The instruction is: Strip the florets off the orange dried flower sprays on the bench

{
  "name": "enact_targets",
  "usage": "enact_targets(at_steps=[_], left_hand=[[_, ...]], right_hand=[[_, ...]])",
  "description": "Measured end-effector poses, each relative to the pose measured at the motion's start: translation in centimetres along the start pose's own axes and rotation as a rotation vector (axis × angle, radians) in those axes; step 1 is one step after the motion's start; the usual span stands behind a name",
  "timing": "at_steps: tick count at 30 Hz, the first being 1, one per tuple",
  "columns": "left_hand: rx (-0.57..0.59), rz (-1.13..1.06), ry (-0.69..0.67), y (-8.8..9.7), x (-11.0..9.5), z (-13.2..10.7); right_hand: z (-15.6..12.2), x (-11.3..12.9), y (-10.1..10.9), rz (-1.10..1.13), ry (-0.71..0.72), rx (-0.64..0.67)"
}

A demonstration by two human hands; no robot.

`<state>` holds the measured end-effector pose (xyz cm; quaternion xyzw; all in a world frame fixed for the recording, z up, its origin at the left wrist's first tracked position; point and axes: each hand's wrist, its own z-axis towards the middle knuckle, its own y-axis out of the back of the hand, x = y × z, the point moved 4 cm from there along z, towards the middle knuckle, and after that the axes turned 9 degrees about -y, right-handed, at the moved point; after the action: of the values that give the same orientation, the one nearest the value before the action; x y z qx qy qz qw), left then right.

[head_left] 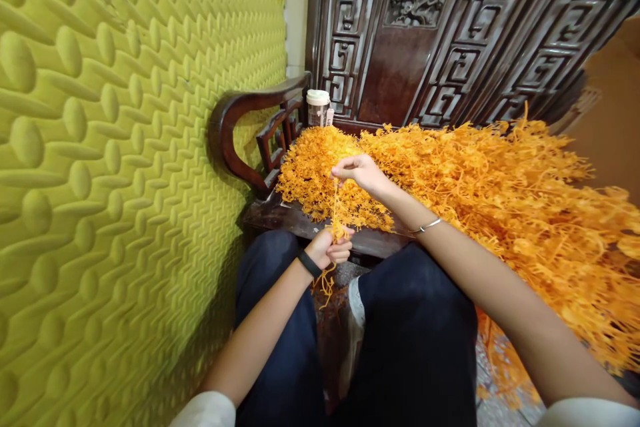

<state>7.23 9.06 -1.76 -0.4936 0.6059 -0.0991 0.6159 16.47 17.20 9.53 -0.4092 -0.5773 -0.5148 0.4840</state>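
Note:
My left hand [334, 248] is closed around a small bunch of orange artificial plant sprigs [339, 230], whose thin stems hang down below the fist between my knees. Above and a little beyond it, my right hand [363, 172] pinches the upper end of a thin orange strand that stretches down to the bunch. Behind both hands lies a pile of loose orange artificial foliage [310, 167] on the dark wooden seat. The pinched fingertips of my right hand hide part of the strand.
A dark wooden bench [290, 213] with a curved armrest [225, 127] and carved back [395, 73] stands ahead. A lidded cup [318, 108] sits in its corner. A larger heap of orange foliage [525, 193] spreads to the right. A yellow textured wall [125, 180] runs along the left.

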Motion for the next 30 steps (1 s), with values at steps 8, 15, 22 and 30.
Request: enact_targets(at_steps=[8, 15, 22, 30], left_hand=[[-0.018, -0.025, -0.074, -0.3, -2.3, -0.7], [-0.050, 0.168, 0.011, -0.6, 0.9, -1.3], [-0.027, 0.159, 0.010, -1.6, 3.0, -1.0], [-0.010, 0.062, -0.089, -1.4, 0.7, -1.6]], right_hand=[[0.4, 0.1, -1.1, 0.024, 0.065, -0.359], [2.0, 1.6, 3.4, 0.223, 0.084, -0.693], [1.9, -0.9, 9.5, 0.221, 0.137, -0.779], [3.1, -2.5, 6.9, 0.266, -0.042, -0.523]])
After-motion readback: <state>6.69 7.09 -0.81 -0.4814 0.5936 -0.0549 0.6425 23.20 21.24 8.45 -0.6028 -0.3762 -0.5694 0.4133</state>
